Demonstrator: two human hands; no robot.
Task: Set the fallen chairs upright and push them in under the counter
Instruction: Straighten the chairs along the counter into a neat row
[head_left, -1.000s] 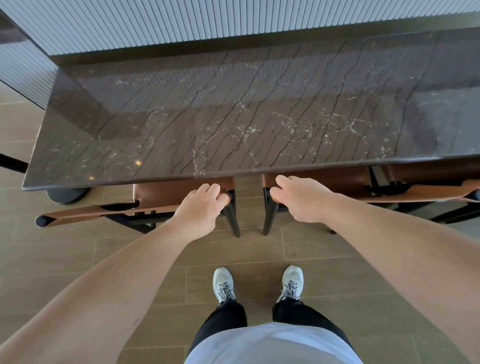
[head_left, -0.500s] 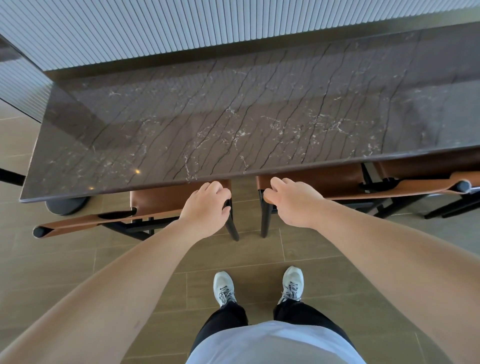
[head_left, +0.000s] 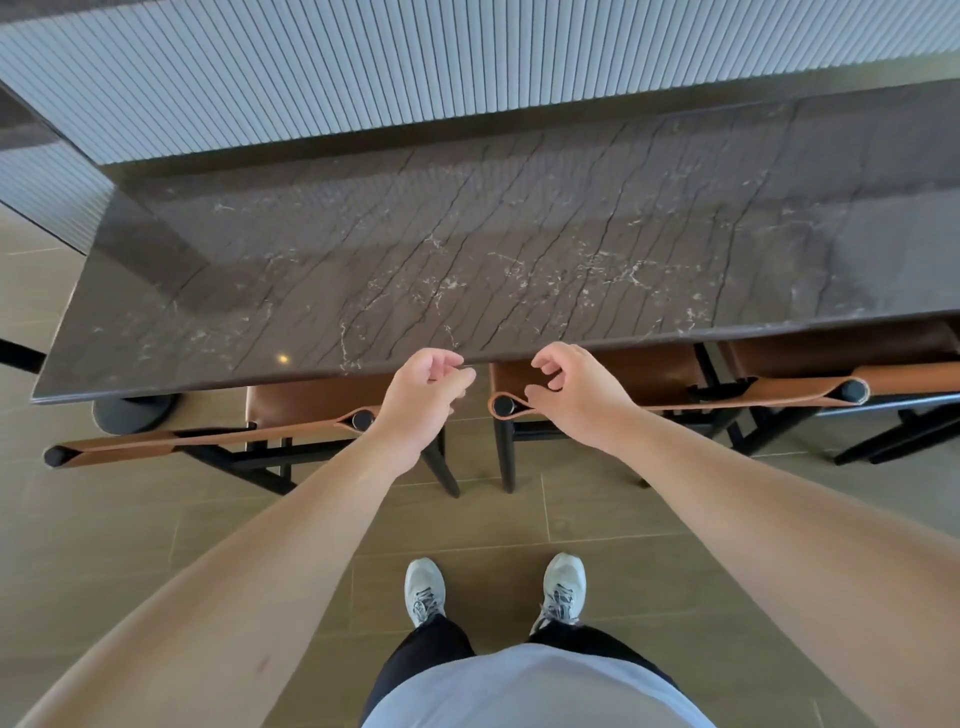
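Two brown leather chairs with black frames stand upright, their seats tucked under the dark marble counter (head_left: 467, 260). The left chair (head_left: 218, 441) shows its leather backrest strap running left. The right chair (head_left: 649, 374) has its strap running right. My left hand (head_left: 421, 395) hovers just above the left chair's backrest end, fingers loosely curled, holding nothing. My right hand (head_left: 571, 389) hovers above the right chair's backrest end, fingers loosely curled, also holding nothing.
A third brown chair (head_left: 841, 358) stands under the counter at the far right. A black round pedestal base (head_left: 132, 415) sits under the counter's left end. A ribbed white wall (head_left: 467, 62) backs the counter. My feet (head_left: 493, 587) stand on tan floor tiles.
Both hands have let go of the chair backrests and lifted slightly, with fingers now loosely curled. The chairs sit a little further under the counter.
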